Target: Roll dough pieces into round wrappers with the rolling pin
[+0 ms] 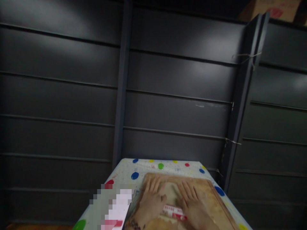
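Note:
A flat brown rectangular package (205, 187) with what looks like a clear, shiny covering lies on the table in front of me. My left hand (153, 199) rests flat on its left half, fingers stretched away from me, with a beaded bracelet at the wrist. Over the right half, my right hand (194, 204) is also laid flat with fingers spread. Between the two hands shows a paler beige patch, and below it a red and white label (173, 210). Neither hand grips anything. The near part of the package is cut off by the frame's bottom edge.
A white tablecloth (144, 165) with coloured dots covers the table. Left of the package lies a white and red item (120, 204), partly pixelated. Dark metal panels (177, 108) with upright posts stand behind the table. A cardboard box (275, 9) sits high at right.

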`<state>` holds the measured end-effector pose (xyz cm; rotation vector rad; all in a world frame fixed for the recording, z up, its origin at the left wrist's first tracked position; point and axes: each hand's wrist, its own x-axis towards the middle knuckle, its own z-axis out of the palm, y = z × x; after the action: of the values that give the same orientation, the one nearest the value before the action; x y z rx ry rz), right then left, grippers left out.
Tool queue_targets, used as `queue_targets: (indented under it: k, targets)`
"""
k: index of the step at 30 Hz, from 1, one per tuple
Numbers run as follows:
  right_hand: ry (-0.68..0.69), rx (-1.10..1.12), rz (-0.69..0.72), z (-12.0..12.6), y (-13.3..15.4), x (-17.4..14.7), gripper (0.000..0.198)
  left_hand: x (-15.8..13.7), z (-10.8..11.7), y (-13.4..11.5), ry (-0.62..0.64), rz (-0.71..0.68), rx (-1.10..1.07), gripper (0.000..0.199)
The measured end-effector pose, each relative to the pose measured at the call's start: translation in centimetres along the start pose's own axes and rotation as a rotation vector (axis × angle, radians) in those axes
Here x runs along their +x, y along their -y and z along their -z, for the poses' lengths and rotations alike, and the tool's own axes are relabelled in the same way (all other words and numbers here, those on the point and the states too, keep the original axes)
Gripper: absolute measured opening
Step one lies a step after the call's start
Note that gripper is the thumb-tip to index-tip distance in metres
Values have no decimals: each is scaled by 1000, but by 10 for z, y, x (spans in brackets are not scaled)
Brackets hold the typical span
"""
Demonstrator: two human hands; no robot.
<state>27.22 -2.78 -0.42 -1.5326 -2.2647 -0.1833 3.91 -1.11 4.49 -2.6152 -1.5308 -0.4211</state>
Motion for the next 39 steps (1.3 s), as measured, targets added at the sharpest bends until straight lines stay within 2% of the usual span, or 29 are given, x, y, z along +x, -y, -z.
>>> queue_targets:
  k: [3,5,10,13,17,22,24,27,30,32,35,39]
  targets:
    - [36,-8,-42,-2,10,-16,51,-19,11,-4,63,0,-103,61]
    - [58,-11,-56,3,12,-15,51,-21,14,-5,74,-13,-124,61]
    - [36,-26,-92,22,3,20,52,-2,4,-2,-11,77,-44,60]
    - [-60,-61,-137,27,-5,48,55,12,-1,-2,-75,211,12,63]
    - [-218,7,-91,26,-13,75,51,19,2,0,-111,307,44,59]
    - [-237,79,5,29,-13,91,48,17,9,2,-106,101,91,49]
    - [-223,109,64,36,-10,89,48,15,9,1,-102,120,103,48]
    - [-176,151,189,54,-2,76,44,16,5,1,-134,280,42,44]
    - [-23,160,406,73,3,56,38,20,-2,4,-166,350,-53,44]
    - [84,140,493,82,2,43,48,24,-4,6,-174,348,-86,43]
    - [120,115,421,85,-2,23,44,24,0,9,-214,310,-107,43]
    - [40,146,227,76,-8,3,41,4,10,11,-484,24,-174,47]
